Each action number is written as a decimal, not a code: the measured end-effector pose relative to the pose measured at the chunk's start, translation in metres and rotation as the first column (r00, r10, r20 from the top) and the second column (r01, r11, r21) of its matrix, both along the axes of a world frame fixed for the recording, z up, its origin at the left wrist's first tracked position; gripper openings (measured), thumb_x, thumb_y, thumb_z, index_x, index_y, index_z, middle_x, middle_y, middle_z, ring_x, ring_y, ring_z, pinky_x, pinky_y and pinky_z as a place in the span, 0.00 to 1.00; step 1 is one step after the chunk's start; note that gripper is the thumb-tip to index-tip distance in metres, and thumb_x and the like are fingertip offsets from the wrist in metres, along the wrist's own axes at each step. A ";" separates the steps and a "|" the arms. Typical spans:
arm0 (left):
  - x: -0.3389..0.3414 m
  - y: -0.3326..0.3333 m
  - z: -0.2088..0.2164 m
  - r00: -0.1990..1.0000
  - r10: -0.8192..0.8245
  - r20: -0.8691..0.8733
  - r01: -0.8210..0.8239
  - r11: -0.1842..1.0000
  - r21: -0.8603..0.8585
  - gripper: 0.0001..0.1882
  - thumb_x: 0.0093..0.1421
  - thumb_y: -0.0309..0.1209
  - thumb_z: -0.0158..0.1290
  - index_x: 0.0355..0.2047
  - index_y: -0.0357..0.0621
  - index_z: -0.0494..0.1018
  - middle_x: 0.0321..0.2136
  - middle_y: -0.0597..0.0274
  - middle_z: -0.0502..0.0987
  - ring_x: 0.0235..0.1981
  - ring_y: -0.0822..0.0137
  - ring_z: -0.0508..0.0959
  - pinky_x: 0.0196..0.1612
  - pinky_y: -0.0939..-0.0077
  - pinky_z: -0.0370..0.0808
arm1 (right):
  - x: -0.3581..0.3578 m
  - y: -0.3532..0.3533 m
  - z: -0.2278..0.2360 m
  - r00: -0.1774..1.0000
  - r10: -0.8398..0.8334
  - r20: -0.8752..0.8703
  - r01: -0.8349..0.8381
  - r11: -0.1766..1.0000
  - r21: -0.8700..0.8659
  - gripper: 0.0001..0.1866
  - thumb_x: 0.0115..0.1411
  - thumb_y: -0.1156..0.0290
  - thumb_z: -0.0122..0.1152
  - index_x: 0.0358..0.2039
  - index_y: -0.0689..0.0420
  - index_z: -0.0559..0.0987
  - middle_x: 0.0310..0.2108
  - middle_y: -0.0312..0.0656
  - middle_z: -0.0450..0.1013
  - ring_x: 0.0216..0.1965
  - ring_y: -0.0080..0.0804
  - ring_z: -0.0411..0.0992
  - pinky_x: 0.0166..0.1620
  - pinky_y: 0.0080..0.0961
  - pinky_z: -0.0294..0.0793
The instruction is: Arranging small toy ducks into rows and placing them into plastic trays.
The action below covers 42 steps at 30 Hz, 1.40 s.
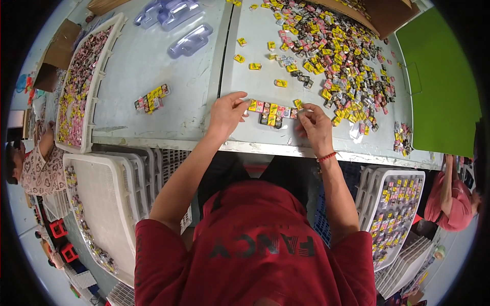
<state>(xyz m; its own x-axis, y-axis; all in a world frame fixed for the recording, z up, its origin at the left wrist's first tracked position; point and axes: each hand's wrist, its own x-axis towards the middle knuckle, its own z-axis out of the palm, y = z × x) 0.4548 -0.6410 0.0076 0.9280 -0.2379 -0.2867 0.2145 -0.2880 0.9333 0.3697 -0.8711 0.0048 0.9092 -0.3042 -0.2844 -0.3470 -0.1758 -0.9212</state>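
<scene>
Before me on the table lies a row of small wrapped packets [274,109], yellow, pink and dark, set side by side. A short second row of packets [271,120] sits against its near side. My left hand [228,116] has thumb and fingers closed at the row's left end. At the right end, my right hand [317,128] pinches with thumb and forefinger; what lies right between the tips is partly hidden. A single yellow packet [298,103] rests at the right fingertips. Farther left lies a small grouped block of packets [152,99].
A big heap of loose packets [337,56] spreads over the far right, below a cardboard box [393,15]. Clear plastic trays [190,41] lie at the far left. A white crate [91,109] of packets borders the left side. A green panel [439,81] borders the right. Other people work at both sides.
</scene>
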 end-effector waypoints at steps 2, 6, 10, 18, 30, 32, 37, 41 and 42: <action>0.000 -0.001 0.001 1.000 0.021 -0.018 -0.021 0.999 -0.024 0.20 0.60 0.28 0.55 0.50 0.30 0.70 0.32 0.55 0.80 0.27 0.70 0.80 0.28 0.79 0.77 | -0.002 0.001 -0.005 0.996 0.005 0.086 -0.005 1.000 -0.002 0.16 0.63 0.74 0.55 0.51 0.63 0.70 0.32 0.37 0.75 0.27 0.20 0.74 0.26 0.15 0.73; -0.002 0.002 0.004 0.978 0.093 -0.185 -0.135 0.965 -0.225 0.15 0.62 0.28 0.54 0.46 0.32 0.72 0.35 0.56 0.79 0.33 0.69 0.80 0.33 0.79 0.77 | -0.005 0.008 0.001 0.993 -0.088 0.077 0.062 0.955 0.290 0.15 0.64 0.74 0.55 0.50 0.64 0.70 0.33 0.38 0.74 0.29 0.23 0.74 0.30 0.18 0.76; -0.007 0.003 0.012 0.952 0.105 -0.287 -0.206 0.914 -0.348 0.12 0.62 0.28 0.53 0.44 0.34 0.71 0.35 0.58 0.79 0.34 0.70 0.80 0.36 0.79 0.76 | -0.001 0.013 -0.003 0.991 -0.084 0.103 0.040 0.928 0.370 0.14 0.65 0.75 0.54 0.50 0.64 0.70 0.32 0.38 0.74 0.30 0.24 0.75 0.33 0.20 0.77; -0.008 0.029 0.026 0.979 0.118 -0.167 -0.178 0.894 -0.412 0.15 0.62 0.29 0.54 0.47 0.35 0.70 0.33 0.60 0.78 0.32 0.74 0.78 0.35 0.80 0.74 | 0.016 0.043 0.018 0.985 -0.076 0.153 -0.004 0.885 0.466 0.14 0.64 0.75 0.55 0.50 0.64 0.70 0.30 0.35 0.71 0.29 0.23 0.73 0.33 0.20 0.77; -0.014 0.042 -0.006 0.550 -0.392 0.737 0.028 0.891 0.454 0.36 0.49 0.43 0.63 0.56 0.40 0.66 0.54 0.54 0.67 0.59 0.49 0.62 0.58 0.53 0.63 | 0.013 0.065 0.005 0.903 0.317 0.291 -0.020 0.707 -0.707 0.18 0.52 0.72 0.66 0.44 0.58 0.77 0.34 0.41 0.74 0.30 0.34 0.72 0.31 0.26 0.72; -0.018 0.040 -0.006 0.475 -0.547 0.689 0.181 0.827 0.532 0.40 0.48 0.48 0.63 0.58 0.41 0.64 0.60 0.56 0.63 0.64 0.49 0.55 0.62 0.50 0.57 | 0.013 0.069 0.014 0.861 0.388 0.328 -0.053 0.711 -0.701 0.19 0.48 0.71 0.69 0.42 0.57 0.78 0.35 0.41 0.74 0.36 0.40 0.73 0.37 0.30 0.73; -0.013 0.032 -0.012 0.409 -0.725 0.554 0.239 0.671 0.702 0.43 0.48 0.56 0.58 0.59 0.42 0.63 0.62 0.59 0.60 0.65 0.54 0.53 0.64 0.51 0.50 | 0.018 0.071 0.005 0.708 0.630 0.318 -0.152 0.577 -0.803 0.17 0.44 0.69 0.69 0.38 0.53 0.81 0.36 0.34 0.73 0.41 0.36 0.68 0.43 0.32 0.66; -0.014 0.032 -0.011 0.408 -0.733 0.545 0.220 0.658 0.720 0.43 0.49 0.55 0.58 0.58 0.41 0.63 0.60 0.59 0.61 0.63 0.56 0.56 0.63 0.53 0.52 | 0.018 0.073 0.005 0.691 0.650 0.315 -0.135 0.545 -0.827 0.16 0.46 0.69 0.70 0.38 0.54 0.81 0.38 0.37 0.74 0.41 0.38 0.69 0.45 0.32 0.67; -0.014 0.032 -0.011 0.408 -0.733 0.544 0.221 0.657 0.720 0.43 0.49 0.55 0.58 0.58 0.41 0.63 0.60 0.59 0.61 0.63 0.56 0.56 0.63 0.53 0.52 | 0.018 0.072 0.004 0.692 0.649 0.315 -0.136 0.546 -0.827 0.16 0.46 0.69 0.70 0.38 0.54 0.81 0.38 0.37 0.74 0.41 0.38 0.69 0.45 0.32 0.67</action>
